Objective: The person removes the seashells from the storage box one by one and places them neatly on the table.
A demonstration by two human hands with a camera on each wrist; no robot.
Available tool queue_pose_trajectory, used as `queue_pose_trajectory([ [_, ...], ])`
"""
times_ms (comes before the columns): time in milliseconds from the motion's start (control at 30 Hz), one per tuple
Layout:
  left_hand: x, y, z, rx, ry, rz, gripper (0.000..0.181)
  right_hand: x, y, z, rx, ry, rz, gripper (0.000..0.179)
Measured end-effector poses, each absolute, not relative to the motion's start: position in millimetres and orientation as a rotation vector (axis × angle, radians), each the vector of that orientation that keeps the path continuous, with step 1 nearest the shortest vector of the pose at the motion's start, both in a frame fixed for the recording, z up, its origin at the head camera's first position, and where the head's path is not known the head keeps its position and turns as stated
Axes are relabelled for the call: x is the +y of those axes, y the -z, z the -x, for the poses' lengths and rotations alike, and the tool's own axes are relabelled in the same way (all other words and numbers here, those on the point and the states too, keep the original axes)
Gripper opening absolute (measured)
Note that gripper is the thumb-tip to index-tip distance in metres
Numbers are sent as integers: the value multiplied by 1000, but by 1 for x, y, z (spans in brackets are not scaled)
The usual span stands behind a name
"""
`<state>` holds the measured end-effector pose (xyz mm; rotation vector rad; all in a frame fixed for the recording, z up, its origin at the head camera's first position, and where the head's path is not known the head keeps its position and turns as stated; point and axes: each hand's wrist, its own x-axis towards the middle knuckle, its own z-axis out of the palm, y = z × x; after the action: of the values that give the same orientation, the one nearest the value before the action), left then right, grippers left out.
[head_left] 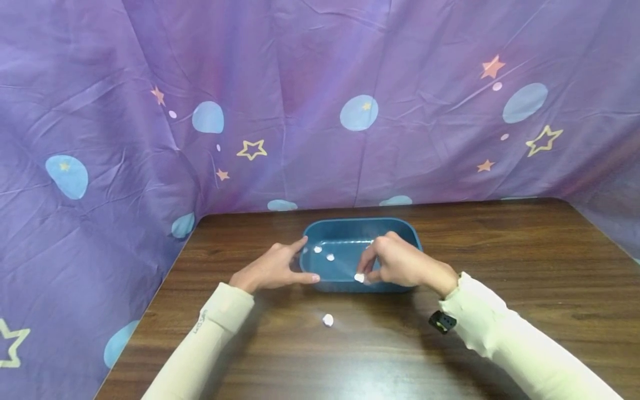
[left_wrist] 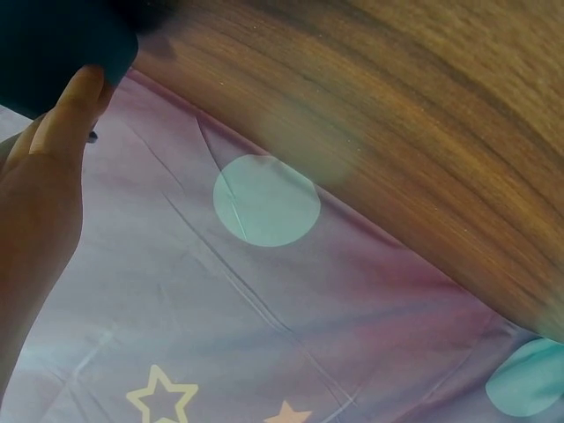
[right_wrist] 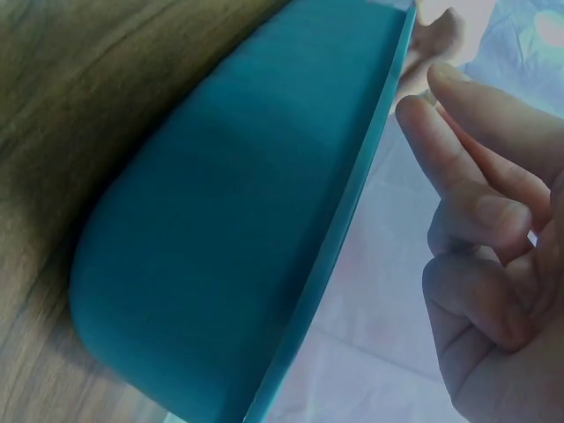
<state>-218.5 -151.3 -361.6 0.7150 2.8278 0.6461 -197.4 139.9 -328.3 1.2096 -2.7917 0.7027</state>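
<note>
A blue-green plastic bin [head_left: 345,286] sits on the table, with small white pieces [head_left: 318,249] lying inside it. My left hand [head_left: 272,268] rests at its left end, thumb along the front rim and fingers extended at the far corner. In the left wrist view, straight fingers [left_wrist: 81,97] touch the bin's dark wall. Over the bin's front rim, my right hand [head_left: 397,260] pinches a small white piece [head_left: 359,277] between thumb and fingertips. That piece does not show in the right wrist view, where the hand [right_wrist: 493,220] hangs beside the rim, its other fingers curled.
Another small white piece [head_left: 328,320] lies on the brown wood-grain table [head_left: 500,250] in front of the bin. A purple cloth [head_left: 310,66] with stars and blue spots hangs behind the table and along its left side. A small black device [head_left: 442,321] is at the right cuff.
</note>
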Motion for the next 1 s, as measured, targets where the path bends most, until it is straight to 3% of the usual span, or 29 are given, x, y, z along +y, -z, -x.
queue_pose_trajectory([
  [1000, -151, 362, 218, 2831, -666, -732, 103, 110, 350, 163, -2786, -578, -1376, 18],
])
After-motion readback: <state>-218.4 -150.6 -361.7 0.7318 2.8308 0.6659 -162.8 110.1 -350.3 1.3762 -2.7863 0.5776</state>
